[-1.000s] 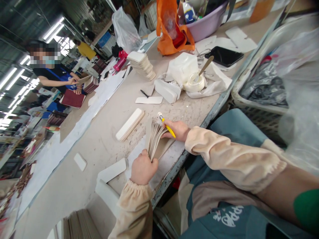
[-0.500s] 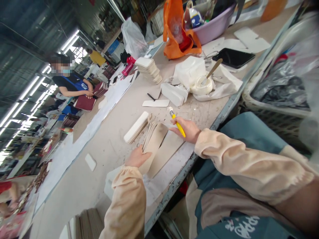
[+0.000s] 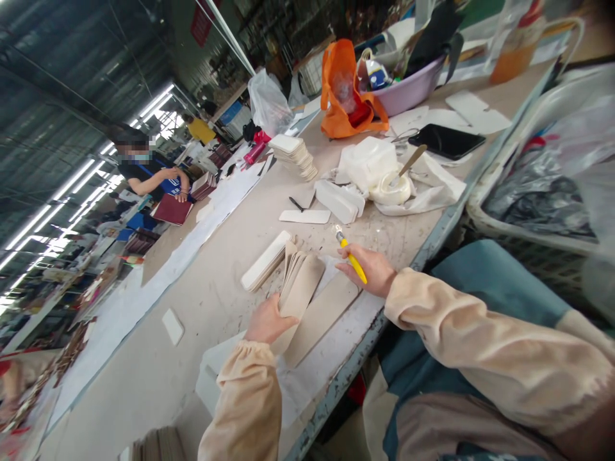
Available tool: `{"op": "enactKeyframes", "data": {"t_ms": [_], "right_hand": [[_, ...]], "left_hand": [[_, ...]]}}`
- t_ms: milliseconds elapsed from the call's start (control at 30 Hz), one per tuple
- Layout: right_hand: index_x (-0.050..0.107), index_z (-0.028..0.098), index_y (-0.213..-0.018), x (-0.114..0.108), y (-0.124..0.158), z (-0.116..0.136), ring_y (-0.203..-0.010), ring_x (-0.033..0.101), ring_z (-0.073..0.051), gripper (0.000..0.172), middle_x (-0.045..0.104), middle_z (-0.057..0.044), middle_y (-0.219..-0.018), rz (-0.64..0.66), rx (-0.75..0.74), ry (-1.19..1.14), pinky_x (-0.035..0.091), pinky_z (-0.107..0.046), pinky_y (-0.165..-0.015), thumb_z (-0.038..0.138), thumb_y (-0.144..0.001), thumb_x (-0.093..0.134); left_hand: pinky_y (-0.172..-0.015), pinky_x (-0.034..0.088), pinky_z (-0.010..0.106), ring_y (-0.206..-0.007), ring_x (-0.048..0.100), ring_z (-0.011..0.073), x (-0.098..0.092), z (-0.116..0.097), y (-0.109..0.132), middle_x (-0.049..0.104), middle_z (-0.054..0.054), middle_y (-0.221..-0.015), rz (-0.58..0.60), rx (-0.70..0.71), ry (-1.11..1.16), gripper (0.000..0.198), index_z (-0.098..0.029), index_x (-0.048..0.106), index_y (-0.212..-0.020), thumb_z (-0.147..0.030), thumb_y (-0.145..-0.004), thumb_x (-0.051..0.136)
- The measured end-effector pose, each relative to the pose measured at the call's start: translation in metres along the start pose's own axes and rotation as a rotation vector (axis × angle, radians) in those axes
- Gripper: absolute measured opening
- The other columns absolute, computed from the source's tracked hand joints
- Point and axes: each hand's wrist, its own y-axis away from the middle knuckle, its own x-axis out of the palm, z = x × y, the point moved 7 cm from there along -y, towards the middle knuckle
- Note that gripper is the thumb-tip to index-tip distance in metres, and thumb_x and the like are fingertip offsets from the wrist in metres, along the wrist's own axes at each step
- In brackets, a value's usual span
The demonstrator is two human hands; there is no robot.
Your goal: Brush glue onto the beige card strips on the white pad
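Head camera: the two hands are apart, with the work lying between them on the table (image 3: 206,333). The left hand (image 3: 269,319) is closed around the near part of a bundle of beige strips (image 3: 303,282), its thumb laid over the upper face and its fingers at the far side. From that grip the bundle runs away from the person, and its far ends spread apart like a fan. The right hand (image 3: 373,269) is clamped on a yellow-handled brush (image 3: 354,261); the brush head, whitish at the tip, points away from the body, beyond the fingers and clear of the bundle. A loose beige strip (image 3: 324,314) lies flat just to the right of the bundle, its far end close to the right hand; whether the hand touches it cannot be told. Under it, a white sheet (image 3: 307,392) stretches toward the table edge. Just beyond the bundle sits a neat stack of white-topped strips (image 3: 266,261), and a small white piece (image 3: 173,326) lies well to the left. Past the brush stands a white tub (image 3: 391,191) with a flat stick (image 3: 413,160) leaning in it, near a black phone (image 3: 448,141).
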Motion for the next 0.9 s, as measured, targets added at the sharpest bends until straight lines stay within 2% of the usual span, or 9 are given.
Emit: {"op": "enactKeyframes", "data": {"t_ms": [67,167,300,500,667,800,900], "right_hand": [[0.049,0.024,-0.102,0.001,0.001,0.0,-0.09,0.067,-0.024,0.021,0.069,-0.007,-0.099,0.005,0.002,0.02,0.051,-0.034,-0.072,0.041,-0.09,0.053],[0.05,0.023,-0.101,0.003,0.001,0.0,-0.086,0.067,-0.024,0.022,0.069,-0.007,-0.095,0.014,0.006,0.035,0.051,-0.035,-0.071,0.041,-0.09,0.053],[0.049,0.023,-0.099,0.004,0.002,0.001,-0.092,0.067,-0.025,0.021,0.069,-0.008,-0.1,0.018,-0.004,0.011,0.051,-0.036,-0.076,0.041,-0.091,0.052],[0.047,0.023,-0.099,0.002,0.001,0.001,-0.099,0.066,-0.025,0.02,0.068,-0.009,-0.107,0.007,0.003,-0.037,0.052,-0.037,-0.082,0.04,-0.09,0.055],[0.047,0.024,-0.1,-0.002,0.001,-0.002,-0.101,0.066,-0.026,0.02,0.068,-0.008,-0.109,-0.011,0.001,-0.048,0.053,-0.039,-0.081,0.039,-0.089,0.056],[0.046,0.025,-0.101,-0.009,0.001,-0.002,-0.103,0.065,-0.026,0.023,0.067,-0.008,-0.114,-0.041,0.015,-0.108,0.053,-0.041,-0.083,0.04,-0.088,0.057],[0.044,0.025,-0.103,-0.015,0.0,0.001,-0.105,0.065,-0.025,0.027,0.066,-0.008,-0.118,-0.063,0.03,-0.237,0.052,-0.041,-0.088,0.041,-0.087,0.058]], "left_hand": [[-0.074,0.046,0.034,-0.095,0.064,0.0296,-0.002,-0.002,-0.002,0.067,0.011,-0.099,-0.029,-0.005,-0.022,0.048,-0.019,0.055,-0.098,-0.044,-0.063,0.075],[-0.077,0.047,0.036,-0.1,0.063,0.0311,-0.002,-0.007,-0.01,0.066,0.014,-0.107,-0.074,-0.033,-0.035,0.06,-0.017,0.049,-0.112,-0.046,-0.065,0.073],[-0.08,0.046,0.037,-0.104,0.063,0.0322,0.0,-0.02,-0.024,0.065,0.017,-0.11,-0.127,-0.06,-0.051,0.068,-0.014,0.041,-0.122,-0.05,-0.07,0.069],[-0.079,0.047,0.036,-0.095,0.065,0.0297,0.006,-0.044,-0.033,0.069,0.011,-0.095,-0.103,0.001,-0.066,0.049,-0.022,0.052,-0.107,-0.044,-0.068,0.072],[-0.076,0.049,0.043,-0.086,0.066,0.0326,-0.01,-0.03,-0.039,0.069,0.009,-0.083,-0.095,0.01,0.017,0.045,-0.02,0.058,-0.097,-0.049,-0.066,0.072],[-0.082,0.051,0.04,-0.095,0.065,0.0292,-0.039,-0.011,-0.026,0.071,0.009,-0.101,-0.057,0.076,0.167,0.054,-0.017,0.059,-0.109,-0.046,-0.066,0.072],[-0.087,0.051,0.036,-0.102,0.064,0.0263,-0.051,-0.008,-0.006,0.069,0.006,-0.111,0.061,0.174,0.419,0.063,-0.018,0.056,-0.12,-0.042,-0.065,0.073]]}}
